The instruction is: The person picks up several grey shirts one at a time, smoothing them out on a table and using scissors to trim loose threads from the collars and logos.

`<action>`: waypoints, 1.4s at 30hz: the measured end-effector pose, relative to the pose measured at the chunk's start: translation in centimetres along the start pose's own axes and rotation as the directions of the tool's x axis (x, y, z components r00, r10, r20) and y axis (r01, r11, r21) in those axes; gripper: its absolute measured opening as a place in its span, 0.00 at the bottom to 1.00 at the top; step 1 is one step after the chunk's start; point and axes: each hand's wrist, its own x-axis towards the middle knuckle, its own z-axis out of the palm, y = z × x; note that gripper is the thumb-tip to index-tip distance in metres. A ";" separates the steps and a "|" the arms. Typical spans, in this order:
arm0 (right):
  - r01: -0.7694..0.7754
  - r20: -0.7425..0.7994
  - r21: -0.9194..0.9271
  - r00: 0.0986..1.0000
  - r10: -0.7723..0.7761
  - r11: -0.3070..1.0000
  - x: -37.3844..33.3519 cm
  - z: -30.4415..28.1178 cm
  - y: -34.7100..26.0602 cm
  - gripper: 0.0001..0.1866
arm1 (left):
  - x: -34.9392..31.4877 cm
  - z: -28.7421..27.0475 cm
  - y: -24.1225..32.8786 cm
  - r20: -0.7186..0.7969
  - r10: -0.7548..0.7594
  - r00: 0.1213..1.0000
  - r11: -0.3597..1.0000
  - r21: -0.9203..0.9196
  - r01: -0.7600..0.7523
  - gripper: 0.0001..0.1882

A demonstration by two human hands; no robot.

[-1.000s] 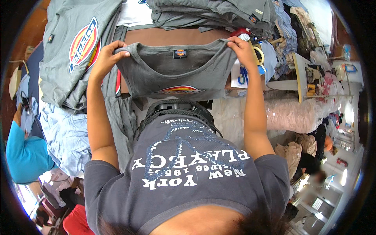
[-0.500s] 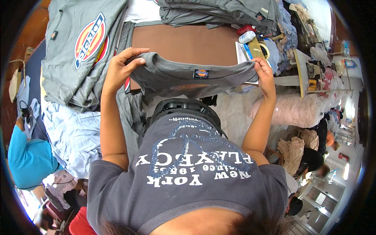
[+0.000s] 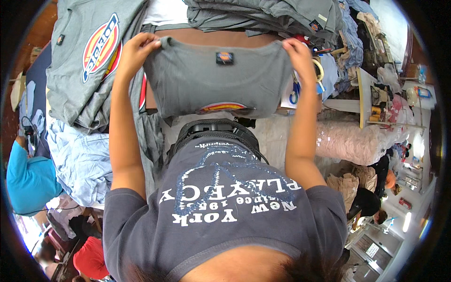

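1. Grey folded T-shirt [image 3: 216, 84] held up in the air between both hands, above the brown tabletop [image 3: 206, 37] and in front of the person's chest; small label patch faces the camera, a red-and-yellow print shows at its lower edge.
2. Left hand [image 3: 136, 49]: grip pinched shut on the shirt's upper left corner.
3. Right hand [image 3: 297, 54]: grip pinched shut on the upper right corner.
4. Stack of grey shirts [image 3: 263, 16] lies beyond, at the far edge.
5. Spread grey shirt with a large logo [image 3: 89, 51] lies left, over pale blue cloth [image 3: 80, 155].
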 end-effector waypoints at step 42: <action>-0.092 0.160 -0.071 0.982 0.102 0.993 5.8 10.1 8.8 0.09 | -4.1 25.3 4.0 0.634 0.542 0.552 0.643 0.110 -0.758 0.35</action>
